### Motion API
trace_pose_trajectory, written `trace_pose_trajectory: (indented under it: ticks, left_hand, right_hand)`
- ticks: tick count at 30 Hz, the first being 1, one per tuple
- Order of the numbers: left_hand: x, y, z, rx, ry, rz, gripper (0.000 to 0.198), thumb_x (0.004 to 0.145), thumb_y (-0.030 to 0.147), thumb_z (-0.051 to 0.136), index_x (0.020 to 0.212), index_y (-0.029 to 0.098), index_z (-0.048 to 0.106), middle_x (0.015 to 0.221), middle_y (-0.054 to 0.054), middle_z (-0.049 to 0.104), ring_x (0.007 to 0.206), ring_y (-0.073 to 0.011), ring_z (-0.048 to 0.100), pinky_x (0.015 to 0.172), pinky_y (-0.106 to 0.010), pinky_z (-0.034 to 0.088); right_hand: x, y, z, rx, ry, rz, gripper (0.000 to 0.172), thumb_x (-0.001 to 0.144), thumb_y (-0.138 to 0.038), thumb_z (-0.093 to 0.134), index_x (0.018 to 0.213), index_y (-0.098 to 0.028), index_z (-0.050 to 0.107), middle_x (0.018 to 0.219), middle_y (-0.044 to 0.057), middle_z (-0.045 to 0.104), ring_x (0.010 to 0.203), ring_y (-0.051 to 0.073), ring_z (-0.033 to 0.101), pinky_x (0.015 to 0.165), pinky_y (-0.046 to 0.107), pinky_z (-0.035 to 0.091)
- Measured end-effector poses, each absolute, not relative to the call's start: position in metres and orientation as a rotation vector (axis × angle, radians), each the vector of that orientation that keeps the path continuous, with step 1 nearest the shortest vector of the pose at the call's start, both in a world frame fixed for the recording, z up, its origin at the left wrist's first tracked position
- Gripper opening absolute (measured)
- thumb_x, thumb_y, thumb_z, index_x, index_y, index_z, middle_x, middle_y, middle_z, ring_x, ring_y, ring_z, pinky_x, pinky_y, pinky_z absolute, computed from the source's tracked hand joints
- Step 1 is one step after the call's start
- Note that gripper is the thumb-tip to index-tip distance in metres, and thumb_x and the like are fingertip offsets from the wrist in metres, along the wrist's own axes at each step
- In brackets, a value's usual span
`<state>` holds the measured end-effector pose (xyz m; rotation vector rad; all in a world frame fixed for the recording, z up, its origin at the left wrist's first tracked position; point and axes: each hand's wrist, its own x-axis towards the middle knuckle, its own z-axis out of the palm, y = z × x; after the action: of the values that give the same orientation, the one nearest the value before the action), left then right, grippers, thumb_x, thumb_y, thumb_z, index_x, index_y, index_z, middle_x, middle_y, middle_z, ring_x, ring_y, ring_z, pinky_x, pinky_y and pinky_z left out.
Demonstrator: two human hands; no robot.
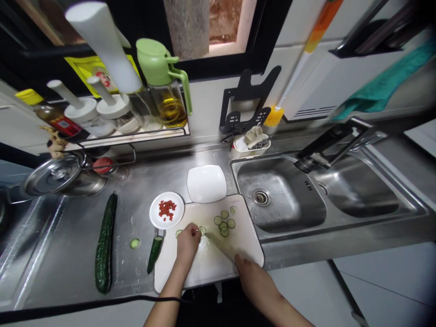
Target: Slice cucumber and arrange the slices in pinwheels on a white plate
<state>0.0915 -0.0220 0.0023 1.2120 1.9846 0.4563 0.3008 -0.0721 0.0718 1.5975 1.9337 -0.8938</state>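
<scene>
- Steel counter [68,254] carries everything; at its far left edge a round metal lid [51,175] lies tilted beside a rack of bottles along the back edge.
- Left of the middle, a whole cucumber [105,243] lies lengthwise, running from the back towards the front edge.
- Just to its right a lone slice [135,243] lies flat on the bare steel, apart from the rest.
- A cut cucumber piece [155,254] lies against the left edge of the cutting board [204,272], cut end towards the back.
- A small round plate [166,210] with chopped red bits sits at the board's back left corner, touching it or nearly so.
- The left hand [186,243] rests on the board near its back left part, fingers curled and bunched, tips pressing a cucumber slice [202,230].
- A square white plate [206,183] stands behind the board's back edge.
- The knife [221,245] lies slanted across the board's middle, its pale blade blurred, tip close to the left fingertips.
- Cut slices [225,223] cluster near the board's back right corner.
- The right hand [254,277] is at the board's front right corner, closed around the knife's handle, which is hidden.
- A double sink [282,200] with a tap [327,145] fills the counter's right end.
</scene>
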Motion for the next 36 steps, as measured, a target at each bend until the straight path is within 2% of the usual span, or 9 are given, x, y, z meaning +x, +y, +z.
trace_pose_trajectory:
  ticks: [6, 20, 36]
  left_hand:
    - [0.090, -0.023, 0.000, 1.204, 1.981, 0.435, 0.016, 0.076, 0.021, 0.051, 0.067, 0.018, 0.063, 0.062, 0.002, 0.065, 0.059, -0.0107, 0.056, 0.063, -0.020, 0.037]
    - [0.090, -0.020, 0.001, 1.237, 2.054, 0.365, 0.017, 0.078, 0.017, 0.051, 0.069, 0.019, 0.065, 0.064, -0.001, 0.067, 0.062, -0.0124, 0.059, 0.064, -0.022, 0.035]
    - [0.089, -0.018, -0.003, 1.219, 2.068, 0.330, 0.016, 0.076, 0.015, 0.053, 0.070, 0.019, 0.067, 0.066, -0.001, 0.069, 0.063, -0.0123, 0.059, 0.064, -0.022, 0.036]
  right_hand:
    - [0.284, -0.061, 0.078, 1.606, 1.965, -0.790, 0.052, 0.083, 0.004, 0.028, 0.123, -0.016, 0.055, 0.097, 0.012, 0.070, 0.087, 0.022, 0.067, 0.068, 0.026, 0.047]
    - [0.270, -0.049, 0.087, 1.546, 2.003, -0.772, 0.053, 0.085, 0.004, 0.028, 0.128, -0.015, 0.052, 0.100, 0.013, 0.069, 0.087, 0.023, 0.068, 0.072, 0.029, 0.050]
    - [0.263, -0.048, 0.082, 1.585, 1.977, -0.790, 0.048, 0.085, 0.002, 0.032, 0.123, -0.017, 0.056, 0.097, 0.011, 0.071, 0.088, 0.019, 0.068, 0.071, 0.023, 0.049]
